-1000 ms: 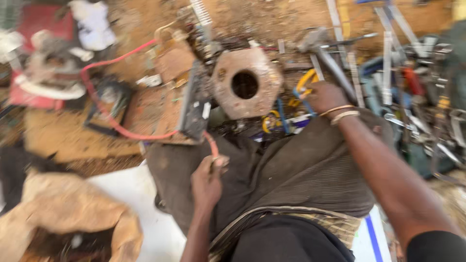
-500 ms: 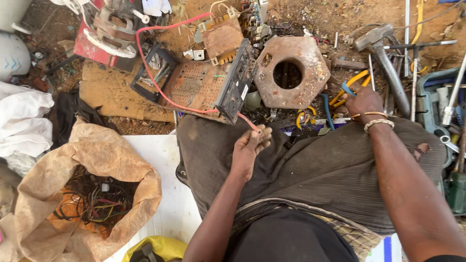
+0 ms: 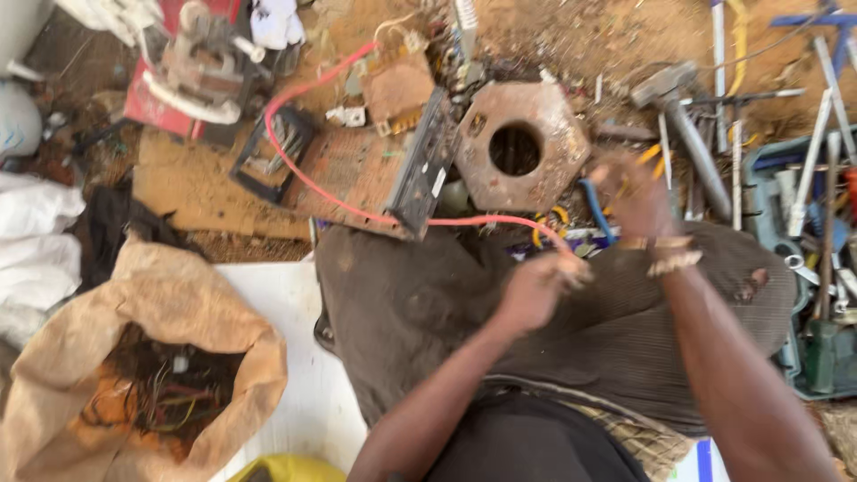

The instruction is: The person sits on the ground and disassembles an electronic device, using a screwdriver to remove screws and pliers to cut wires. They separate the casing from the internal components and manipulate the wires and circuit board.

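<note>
Your 2 hands work over the dark ribbed cloth [image 3: 420,312] on your lap. Your left hand [image 3: 534,290] is clenched around 1 thin red wire [image 3: 357,210], which loops away to the dusty brown circuit board [image 3: 357,174]. Your right hand [image 3: 638,192], blurred, sits among yellow-handled pliers [image 3: 638,161]; you cannot tell its finger state. To your left, 1 crumpled tan sack [image 3: 134,357] holds tangled wires. Farther off lie 1 rusty hexagonal metal block [image 3: 522,152] with a round hole and 1 hammer [image 3: 683,125].
</note>
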Motion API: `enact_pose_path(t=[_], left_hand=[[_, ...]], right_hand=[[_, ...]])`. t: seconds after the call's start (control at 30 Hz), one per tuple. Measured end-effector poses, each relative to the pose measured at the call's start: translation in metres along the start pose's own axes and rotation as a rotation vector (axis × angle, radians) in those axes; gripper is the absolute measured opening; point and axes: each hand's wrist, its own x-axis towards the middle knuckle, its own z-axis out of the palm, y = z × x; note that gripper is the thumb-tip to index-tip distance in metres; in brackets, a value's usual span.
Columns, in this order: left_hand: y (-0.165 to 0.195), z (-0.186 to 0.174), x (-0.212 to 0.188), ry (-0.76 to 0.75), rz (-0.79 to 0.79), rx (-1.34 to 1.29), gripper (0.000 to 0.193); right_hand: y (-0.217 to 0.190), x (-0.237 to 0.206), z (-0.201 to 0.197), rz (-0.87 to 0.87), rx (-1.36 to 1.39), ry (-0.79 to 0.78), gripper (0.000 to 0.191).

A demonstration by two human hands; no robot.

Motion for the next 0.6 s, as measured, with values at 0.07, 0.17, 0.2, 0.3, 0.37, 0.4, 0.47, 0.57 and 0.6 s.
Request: enact_pose_path(t=[0.07,0.17,0.2,0.3,0.37,0.4,0.47,0.57,0.6], left_hand=[[0.002,0.034,0.019,-0.052,-0.135,0.423,0.027],[0.017,0.049,0.043,0.056,-0.133,0.462,0.023],[0.025,0.046,0.046,0.01,-0.081,0.578,0.021],[0.053,0.021,0.041,0.067,0.26,0.733,0.018],[0.069,0.001,0.044,0.345,0.65,0.851,0.031],[0.074,-0.008,0.059,0.476,0.809,1.05,0.046],[0.08,-0.021,0.096,0.143,0.461,0.853,0.043],[0.076,-0.04,0.129,0.224,0.373,0.849,0.026],[0.073,-0.045,0.139,0.276,0.295,0.757,0.021]], right_hand=[[-0.013,-0.023,0.007,0.073,0.273,-0.268,0.029],[-0.017,-0.036,-0.001,-0.023,0.289,-0.327,0.024],[-0.016,-0.035,-0.007,-0.087,0.247,-0.283,0.022],[-0.013,-0.023,-0.027,-0.158,0.05,-0.103,0.021],[-0.018,-0.008,-0.035,-0.342,-0.046,0.014,0.022],[-0.022,0.0,-0.038,-0.425,-0.095,0.065,0.023],[-0.027,0.016,-0.048,-0.531,-0.175,0.037,0.024],[-0.015,0.048,-0.078,-0.423,-0.198,-0.031,0.049],[-0.006,0.056,-0.089,-0.336,-0.182,-0.063,0.061]])
